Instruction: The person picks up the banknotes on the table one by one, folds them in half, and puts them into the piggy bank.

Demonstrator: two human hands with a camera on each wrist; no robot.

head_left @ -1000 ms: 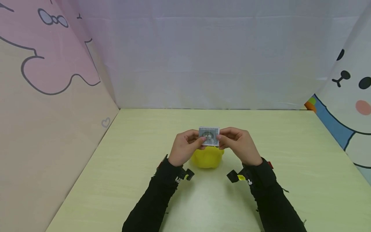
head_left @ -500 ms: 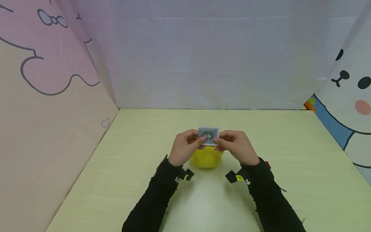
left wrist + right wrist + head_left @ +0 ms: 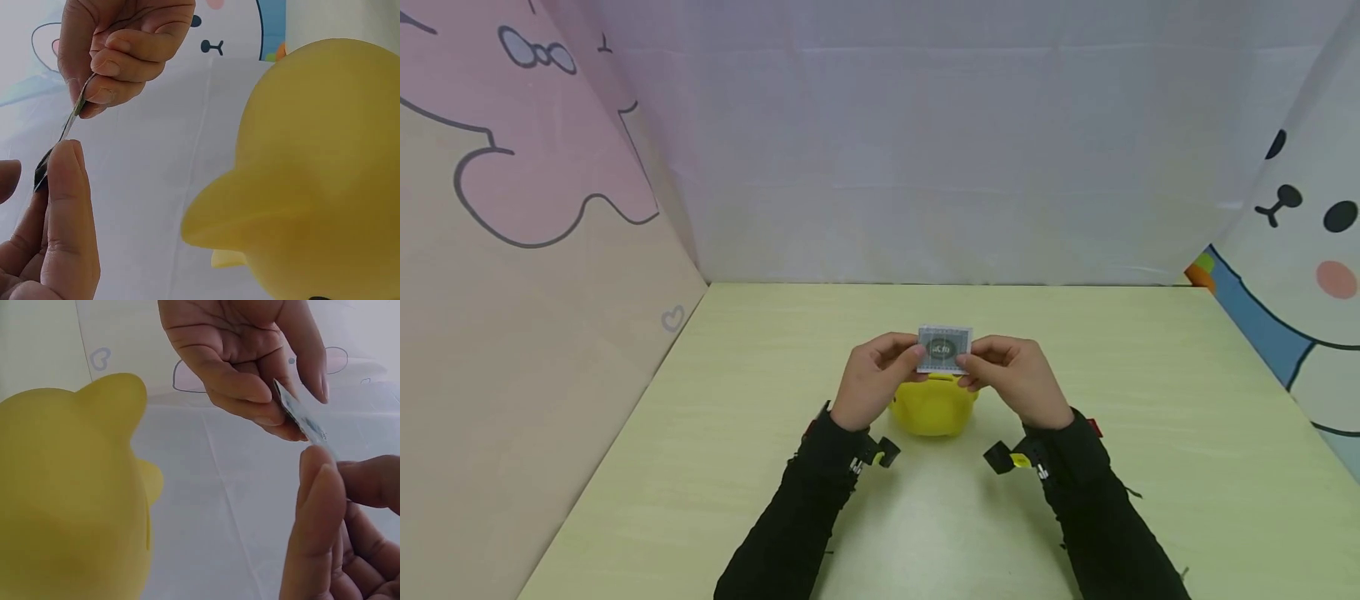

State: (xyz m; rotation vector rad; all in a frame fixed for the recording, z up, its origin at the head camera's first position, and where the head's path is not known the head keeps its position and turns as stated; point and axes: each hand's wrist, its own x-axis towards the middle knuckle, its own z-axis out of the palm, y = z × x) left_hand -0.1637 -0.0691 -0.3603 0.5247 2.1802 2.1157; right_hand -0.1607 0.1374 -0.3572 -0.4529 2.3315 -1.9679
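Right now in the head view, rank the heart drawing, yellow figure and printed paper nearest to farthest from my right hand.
1. Printed paper, pinched in your right hand.
2. Yellow figure, lower and left.
3. Heart drawing, far left.

The left hand [image 3: 59, 244] and right hand [image 3: 128, 53] pinch opposite ends of a thin slip [image 3: 69, 125], seen nearly edge-on. Near but apart from both hands, a smooth, rounded yellow figure [image 3: 325, 162] bears a large blunt lobe [image 3: 237, 209] and a smaller lobe [image 3: 228, 258]. Background: white sheet [image 3: 137, 187], creased; printed cartoon head [image 3: 234, 28], dark-nosed.
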